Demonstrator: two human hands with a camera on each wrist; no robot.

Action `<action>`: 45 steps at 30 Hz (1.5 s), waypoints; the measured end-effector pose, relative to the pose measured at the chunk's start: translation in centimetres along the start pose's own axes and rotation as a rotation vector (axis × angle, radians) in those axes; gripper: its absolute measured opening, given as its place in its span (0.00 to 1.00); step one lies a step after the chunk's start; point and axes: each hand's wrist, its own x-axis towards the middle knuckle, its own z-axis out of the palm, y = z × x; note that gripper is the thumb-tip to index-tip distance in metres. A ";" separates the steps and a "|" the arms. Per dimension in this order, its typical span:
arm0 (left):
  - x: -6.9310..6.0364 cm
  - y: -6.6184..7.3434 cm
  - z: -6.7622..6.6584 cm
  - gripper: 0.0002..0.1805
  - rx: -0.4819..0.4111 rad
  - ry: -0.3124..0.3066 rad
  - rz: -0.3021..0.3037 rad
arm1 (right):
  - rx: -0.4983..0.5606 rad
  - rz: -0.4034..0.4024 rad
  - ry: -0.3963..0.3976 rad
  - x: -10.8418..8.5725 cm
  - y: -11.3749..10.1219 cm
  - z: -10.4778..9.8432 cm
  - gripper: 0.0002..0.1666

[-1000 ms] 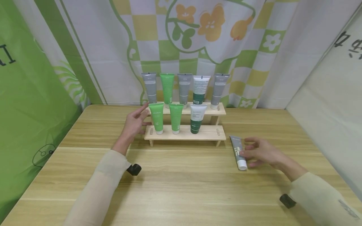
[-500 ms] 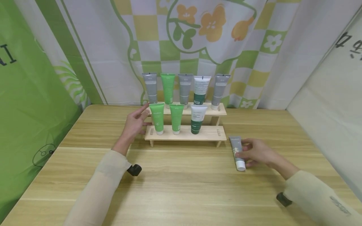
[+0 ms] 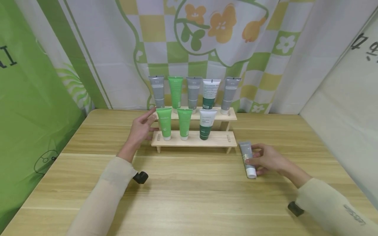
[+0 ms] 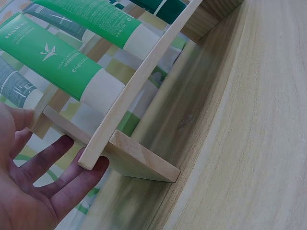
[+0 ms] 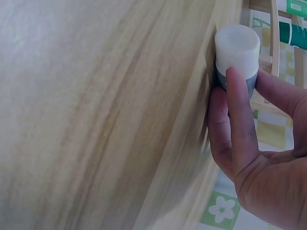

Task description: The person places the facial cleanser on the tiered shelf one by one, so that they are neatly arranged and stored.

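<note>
My right hand [image 3: 271,159] grips a grey squeeze tube [image 3: 246,150] with a white cap, which lies on the table right of a two-tier wooden stand [image 3: 218,140]. In the right wrist view, fingers and thumb sit on either side of the tube just behind its cap [image 5: 237,45]. My left hand [image 3: 139,129] rests against the stand's left end. The left wrist view has its fairly straight fingertips touching the shelf ends [image 4: 96,151]. On the lower tier stand two green tubes [image 3: 164,123] and a white-and-dark-green tube [image 3: 206,123], caps down.
Along the upper tier stand several more tubes: grey ones [image 3: 230,93], a green one [image 3: 176,91] and a white-and-dark-green one [image 3: 210,93]. A patterned curtain [image 3: 248,29] hangs behind the wooden table [image 3: 189,196]. A green cloth [image 3: 32,98] is at the left.
My right hand has moved slightly left and closed around the grey tube, which has turned and shifted a little. The left hand stays at the stand.
</note>
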 end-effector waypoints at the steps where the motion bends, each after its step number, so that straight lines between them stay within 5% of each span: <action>1: 0.0 0.0 0.0 0.26 -0.002 0.001 0.000 | 0.004 0.000 0.000 0.0 0.0 0.0 0.54; 22: 0.0 0.2 0.0 0.25 0.006 -0.008 0.004 | 0.057 -0.095 0.061 -0.6 0.6 -0.2 0.54; 45: 0.0 0.0 0.0 0.26 0.004 0.001 0.007 | 0.159 -0.313 0.136 -1.6 -3.0 0.4 0.53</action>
